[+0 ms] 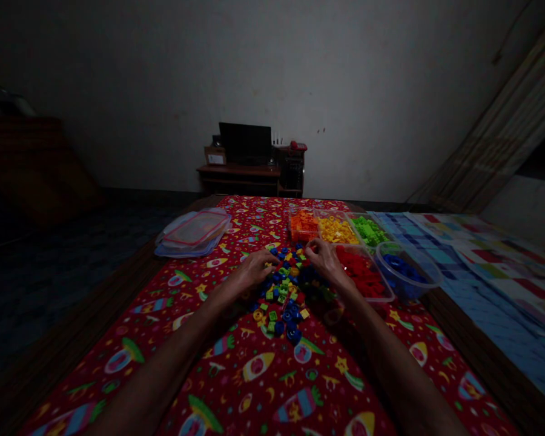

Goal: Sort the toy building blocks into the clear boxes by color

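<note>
A loose pile of small plastic building pieces (283,292) in blue, green, yellow and red lies on the red patterned tablecloth (254,366). At the pile's left edge is my left hand (256,267), its thumb and fingers slightly apart over the pieces. My right hand (325,260) is at the far right side of the pile, with fingertips pinched together; what they hold, if anything, is too small to make out. Close to its right stands a clear box of red pieces (360,272). Behind it are containers of orange pieces (303,224), yellow pieces (338,230) and green pieces (369,230).
A round clear tub (429,275) with blue pieces stands at the table's right edge. Stacked clear lids (193,233) lie at the left. Beyond the table are a desk (240,171) with a monitor (246,143). A bed with a patchwork cover (495,260) adjoins on the right.
</note>
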Demonstrator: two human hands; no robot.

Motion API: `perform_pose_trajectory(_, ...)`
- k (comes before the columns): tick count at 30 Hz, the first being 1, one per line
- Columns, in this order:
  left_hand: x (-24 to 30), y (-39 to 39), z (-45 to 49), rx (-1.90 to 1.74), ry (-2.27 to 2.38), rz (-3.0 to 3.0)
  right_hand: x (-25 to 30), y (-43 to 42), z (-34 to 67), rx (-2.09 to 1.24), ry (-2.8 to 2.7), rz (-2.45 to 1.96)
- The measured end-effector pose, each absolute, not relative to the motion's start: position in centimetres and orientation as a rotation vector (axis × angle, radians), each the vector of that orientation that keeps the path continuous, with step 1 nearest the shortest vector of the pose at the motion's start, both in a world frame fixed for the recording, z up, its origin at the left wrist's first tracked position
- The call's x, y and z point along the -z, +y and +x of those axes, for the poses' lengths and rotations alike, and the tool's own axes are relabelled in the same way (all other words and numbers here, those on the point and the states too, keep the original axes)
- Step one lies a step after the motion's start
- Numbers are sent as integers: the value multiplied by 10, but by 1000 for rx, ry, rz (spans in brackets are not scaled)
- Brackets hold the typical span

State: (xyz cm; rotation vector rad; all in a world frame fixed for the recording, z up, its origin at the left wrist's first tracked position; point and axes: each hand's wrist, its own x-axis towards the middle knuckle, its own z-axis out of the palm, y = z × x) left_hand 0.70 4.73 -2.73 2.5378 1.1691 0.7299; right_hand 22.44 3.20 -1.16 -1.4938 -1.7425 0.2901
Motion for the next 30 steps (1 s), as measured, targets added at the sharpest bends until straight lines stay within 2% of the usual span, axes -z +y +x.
perform_pose_trajectory(6,34,47,4,-709,1143,2524,12,26,220,-330,-1879,-1514)
perform_pose_trajectory(10,19,51,-10,-560,1179,2437,6,22,224,-322,-2022,-1510)
perform_pose_trajectory(17,2,32,2,-323,1020,2421,-17,-6,225,-617,-2613,-1490)
perform_pose_trajectory(25,11,30,6,-204,966,2555,6,-18,205,-268,-2771,-1600)
perform_pose_trajectory(30,12,24,7,-277,926,2594,-20,-12,233,-225,-2558,-1575)
